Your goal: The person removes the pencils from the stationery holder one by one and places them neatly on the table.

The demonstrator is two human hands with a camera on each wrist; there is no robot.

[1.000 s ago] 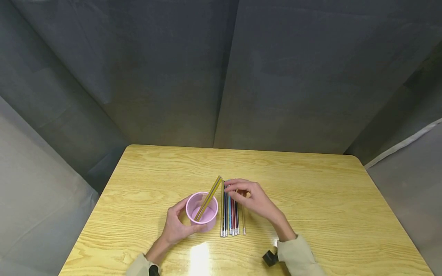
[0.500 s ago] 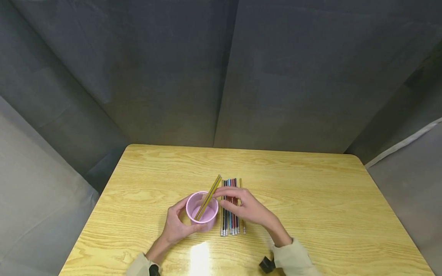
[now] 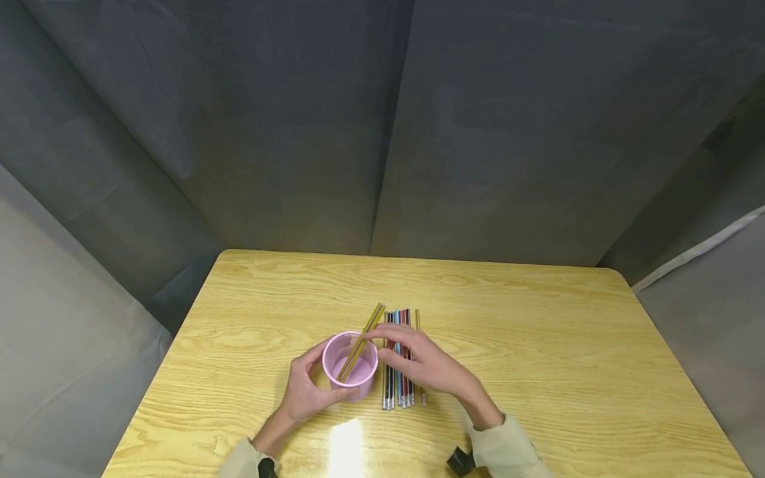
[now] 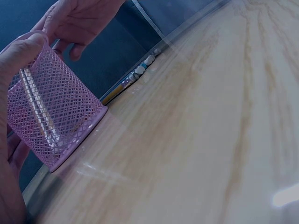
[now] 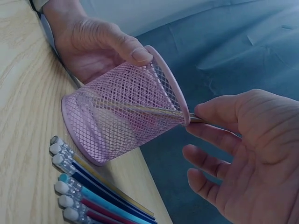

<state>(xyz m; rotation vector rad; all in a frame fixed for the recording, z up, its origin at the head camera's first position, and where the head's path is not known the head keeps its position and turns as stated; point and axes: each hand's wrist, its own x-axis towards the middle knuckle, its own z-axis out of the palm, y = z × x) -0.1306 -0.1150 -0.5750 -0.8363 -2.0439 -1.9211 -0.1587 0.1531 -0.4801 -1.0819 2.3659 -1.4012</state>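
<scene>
A pink mesh pencil cup [image 3: 363, 394] stands on the table with its mouth up. My left hand [image 3: 306, 392] grips its side, the thumb up by the rim in the right wrist view. Two yellow-and-dark-striped pencils [image 3: 377, 315] lean inside the cup [image 5: 117, 112], their upper ends sticking out past the rim. At that rim my right hand [image 3: 425, 358] pinches them between thumb and index finger, the other fingers loosely bent in the right wrist view. Beneath this hand lies a row of pencils [image 3: 399, 397], partly hidden by it.
The row holds several dark, blue, red and yellow pencils, with eraser ends [image 5: 65, 186] towards me. A single yellow pencil [image 3: 418, 318] lies just right of the row. The wood-grain table [image 3: 538, 345] ends at a grey curtain [image 3: 478, 133] behind.
My right hand has moved left from over the pencil row to the pencils at the cup's rim. The left hand and the cup stay put.
</scene>
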